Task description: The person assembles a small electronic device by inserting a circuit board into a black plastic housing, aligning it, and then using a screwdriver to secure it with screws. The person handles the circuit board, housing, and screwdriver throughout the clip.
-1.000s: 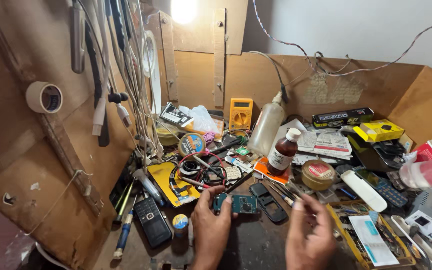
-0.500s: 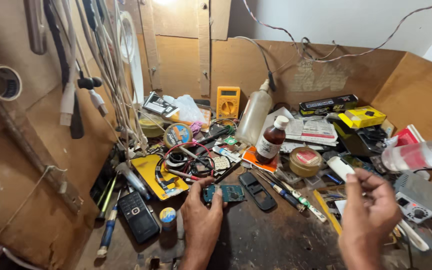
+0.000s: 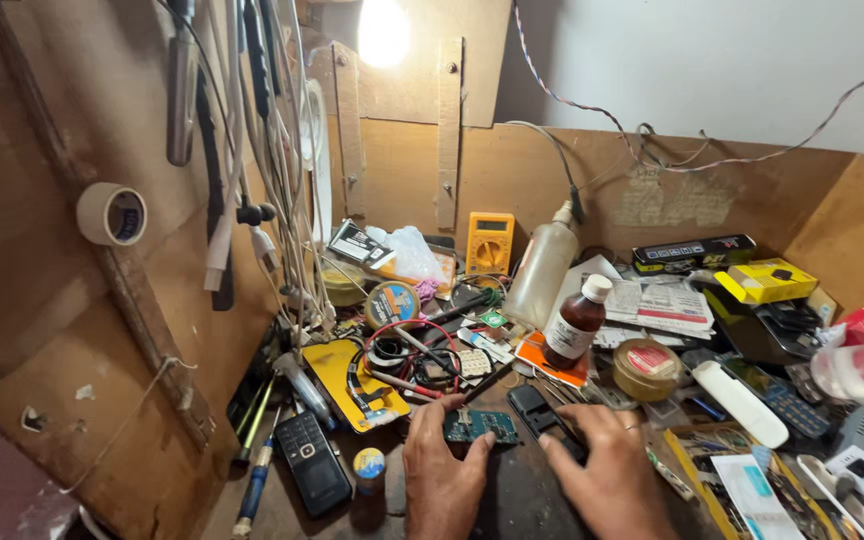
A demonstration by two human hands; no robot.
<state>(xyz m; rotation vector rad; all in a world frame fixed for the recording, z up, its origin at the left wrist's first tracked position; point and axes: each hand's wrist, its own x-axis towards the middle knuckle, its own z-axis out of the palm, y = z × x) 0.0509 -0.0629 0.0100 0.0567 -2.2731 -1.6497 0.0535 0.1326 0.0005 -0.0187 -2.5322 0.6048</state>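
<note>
Left hand (image 3: 442,480) on green circuit board (image 3: 480,426); right hand (image 3: 607,470) touching black phone (image 3: 542,418).

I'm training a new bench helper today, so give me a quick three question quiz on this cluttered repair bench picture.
1. True or false: the left hand rests at the green circuit board.
2. Which sits nearest the right hand? A) yellow multimeter B) flat black part C) tape roll on the left wall
3. Fill in: the brown bottle has a ____ cap.

Key: 1 true; 2 B; 3 white.
</note>
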